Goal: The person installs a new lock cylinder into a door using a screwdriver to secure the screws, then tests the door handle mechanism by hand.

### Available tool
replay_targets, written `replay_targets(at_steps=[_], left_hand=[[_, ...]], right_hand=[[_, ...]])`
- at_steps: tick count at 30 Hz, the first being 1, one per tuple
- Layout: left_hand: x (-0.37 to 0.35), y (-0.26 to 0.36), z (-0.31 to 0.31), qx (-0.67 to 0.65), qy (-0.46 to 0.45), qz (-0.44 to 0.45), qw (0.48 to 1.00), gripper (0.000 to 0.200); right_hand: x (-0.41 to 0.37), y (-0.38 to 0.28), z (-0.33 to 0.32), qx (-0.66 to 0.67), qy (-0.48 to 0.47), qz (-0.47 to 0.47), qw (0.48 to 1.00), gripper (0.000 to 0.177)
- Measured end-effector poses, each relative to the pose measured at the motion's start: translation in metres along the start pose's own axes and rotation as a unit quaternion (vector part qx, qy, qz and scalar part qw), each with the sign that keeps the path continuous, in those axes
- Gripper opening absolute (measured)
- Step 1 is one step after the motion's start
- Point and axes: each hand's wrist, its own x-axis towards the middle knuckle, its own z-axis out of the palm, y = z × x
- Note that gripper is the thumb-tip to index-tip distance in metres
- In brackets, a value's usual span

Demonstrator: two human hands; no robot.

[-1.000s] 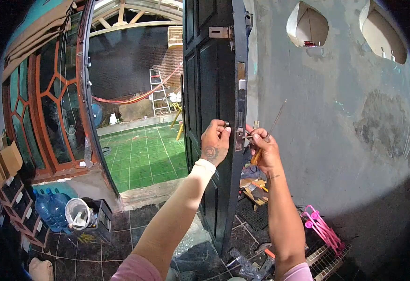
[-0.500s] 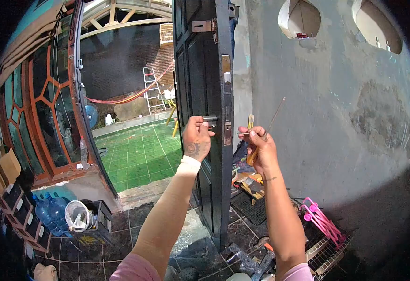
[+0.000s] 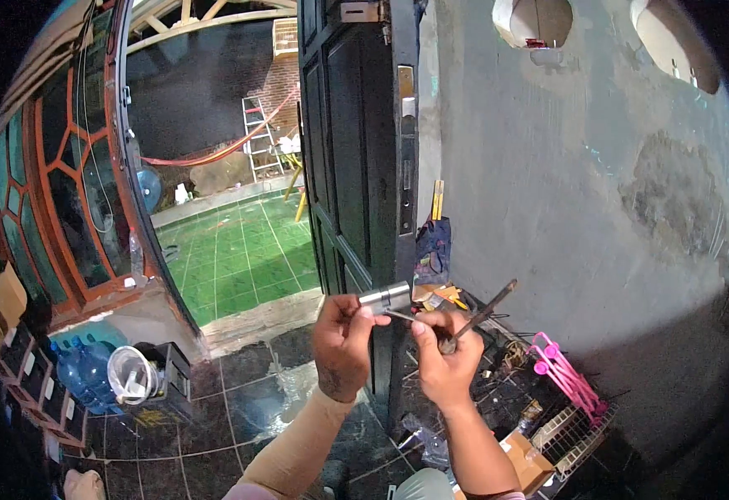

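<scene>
My left hand is closed on a silver lock cylinder, held up in front of the door's edge. My right hand pinches a thin screw, whose tip is at the cylinder's underside. A long dark screwdriver-like tool also passes through my right fingers and points up to the right. Behind the hands stands the dark door, with a metal lock plate along its edge.
Left of the door, a doorway opens onto green tiles. Blue water bottles and a white bucket stand at the lower left. Right are a grey wall, a pink folded object and a wire rack.
Both hands have moved down, and the silver cylinder is now away from the door with the screw against it. The view has tilted downward.
</scene>
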Motion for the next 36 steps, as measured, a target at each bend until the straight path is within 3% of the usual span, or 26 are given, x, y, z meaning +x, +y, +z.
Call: replay_targets(at_steps=[5, 10, 18, 22, 25, 29, 31, 34, 36], left_hand=[[-0.008, -0.015, -0.003, 0.000, -0.022, 0.000, 1.000, 0.011], [-0.022, -0.035, -0.006, 0.116, 0.019, 0.089, 0.989, 0.015], [-0.025, -0.056, -0.008, 0.220, 0.045, 0.131, 0.966, 0.016], [-0.029, -0.058, -0.011, 0.230, 0.036, 0.125, 0.964, 0.016], [-0.032, -0.058, -0.014, 0.240, 0.027, 0.127, 0.962, 0.016], [-0.031, -0.060, -0.015, 0.241, 0.041, 0.169, 0.955, 0.017], [-0.033, -0.055, -0.015, 0.251, 0.038, 0.148, 0.956, 0.018], [-0.034, -0.057, -0.018, 0.267, 0.022, 0.167, 0.949, 0.018], [-0.035, -0.059, -0.018, 0.264, 0.014, 0.179, 0.948, 0.019]], right_hand=[[-0.004, 0.002, -0.004, -0.090, -0.023, -0.054, 0.994, 0.009], [-0.006, 0.007, -0.003, -0.170, -0.061, -0.101, 0.978, 0.013], [-0.024, 0.028, 0.010, -0.192, 0.004, 0.018, 0.981, 0.013], [-0.031, 0.044, 0.005, -0.218, -0.014, 0.011, 0.976, 0.015], [-0.036, 0.047, 0.005, -0.177, -0.006, 0.042, 0.983, 0.015], [-0.045, 0.051, 0.012, -0.013, 0.026, 0.104, 0.994, 0.015], [-0.050, 0.051, 0.015, 0.067, 0.039, 0.110, 0.991, 0.016], [-0.059, 0.046, 0.018, 0.072, 0.028, 0.120, 0.990, 0.017], [-0.059, 0.043, 0.018, 0.006, 0.040, 0.094, 0.995, 0.014]])
